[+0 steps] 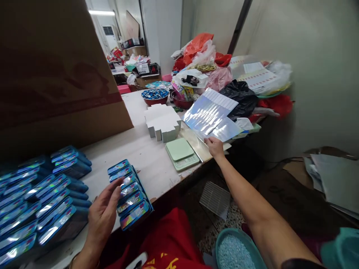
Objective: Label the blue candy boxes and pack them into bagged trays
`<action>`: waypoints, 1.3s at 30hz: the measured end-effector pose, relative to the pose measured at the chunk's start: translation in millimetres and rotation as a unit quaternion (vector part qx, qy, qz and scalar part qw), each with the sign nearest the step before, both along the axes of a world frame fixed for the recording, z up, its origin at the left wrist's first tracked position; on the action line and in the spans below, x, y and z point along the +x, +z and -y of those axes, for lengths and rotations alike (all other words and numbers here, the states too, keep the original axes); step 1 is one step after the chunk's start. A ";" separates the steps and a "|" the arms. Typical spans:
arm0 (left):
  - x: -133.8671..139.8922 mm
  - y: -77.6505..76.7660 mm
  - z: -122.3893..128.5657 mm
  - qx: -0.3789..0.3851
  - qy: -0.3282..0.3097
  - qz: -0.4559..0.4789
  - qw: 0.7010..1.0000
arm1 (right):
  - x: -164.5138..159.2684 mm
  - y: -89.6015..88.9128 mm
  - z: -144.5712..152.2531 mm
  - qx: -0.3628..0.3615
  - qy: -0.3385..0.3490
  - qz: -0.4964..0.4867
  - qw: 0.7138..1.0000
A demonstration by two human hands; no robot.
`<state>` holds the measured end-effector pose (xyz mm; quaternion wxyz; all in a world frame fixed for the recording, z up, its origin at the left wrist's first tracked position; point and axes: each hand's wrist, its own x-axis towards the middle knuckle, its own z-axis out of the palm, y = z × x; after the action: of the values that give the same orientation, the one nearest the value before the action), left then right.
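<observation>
Along the near edge of the white worktable, two bare hands work well apart. The left hand reaches to a short row of upright blue boxes with shiny, rainbow-sheened ends; its thumb and fingers are spread with nothing gripped between them, and whether the fingertips touch the boxes is unclear. Farther right, the right hand has its fingers curled at the near edge of overlapping silvery-blue holographic sheets; I cannot tell whether they pinch it. The sheets lie at the table's right side.

Between the hands, slightly farther off, sits a pale green flat scale, with a stack of white notched card blanks just beyond it. A larger group of similar blue boxes fills the near left, before a big brown cardboard carton. On the far side stand a red bowl of small blue pieces and heaped plastic bags.
</observation>
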<state>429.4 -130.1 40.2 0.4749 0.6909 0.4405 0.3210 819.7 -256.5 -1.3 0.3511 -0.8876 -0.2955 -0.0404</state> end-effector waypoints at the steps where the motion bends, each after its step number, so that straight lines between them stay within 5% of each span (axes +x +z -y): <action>1: 5.9 6.2 5.9 -0.054 -0.032 0.018 0.998 | -23.5 13.6 -6.6 0.066 0.044 0.037 0.996; 4: 25.6 18.5 21.6 -0.233 -0.143 0.095 0.957 | -118.5 43.5 -27.4 0.127 0.306 0.103 0.938; 7: 34.3 20.5 30.6 -0.326 -0.131 0.170 0.921 | -207.3 48.7 -37.1 0.094 0.475 0.177 0.857; 12: 14.6 13.3 29.7 -0.335 0.009 0.265 0.904 | -264.2 27.2 -35.6 0.089 0.527 0.210 0.819; 17: -13.2 16.4 18.7 -0.352 0.036 0.381 0.854 | -270.5 24.1 -41.3 0.113 0.479 0.288 0.822; 20: -32.6 18.9 15.5 -0.232 0.052 0.338 0.911 | -276.5 30.0 -53.1 0.114 0.457 0.311 0.825; 24: -61.4 11.6 13.9 0.050 0.016 0.112 0.992 | -287.2 29.5 -74.3 0.111 0.468 0.341 0.808; 29: -85.1 3.3 9.1 0.243 -0.016 -0.070 0.967 | -300.1 21.4 -89.0 0.131 0.500 0.277 0.810; 36: -90.0 8.6 12.0 0.258 0.007 -0.126 0.958 | -304.1 32.9 -86.7 0.133 0.579 0.144 0.791; 39: -89.7 4.1 10.9 0.272 0.002 -0.141 0.952 | -304.5 36.2 -82.8 0.143 0.577 0.177 0.785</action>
<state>339.7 -141.0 44.3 0.2011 0.8312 0.4006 0.3290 515.2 -173.7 34.9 0.3733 -0.4688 -0.8000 -0.0287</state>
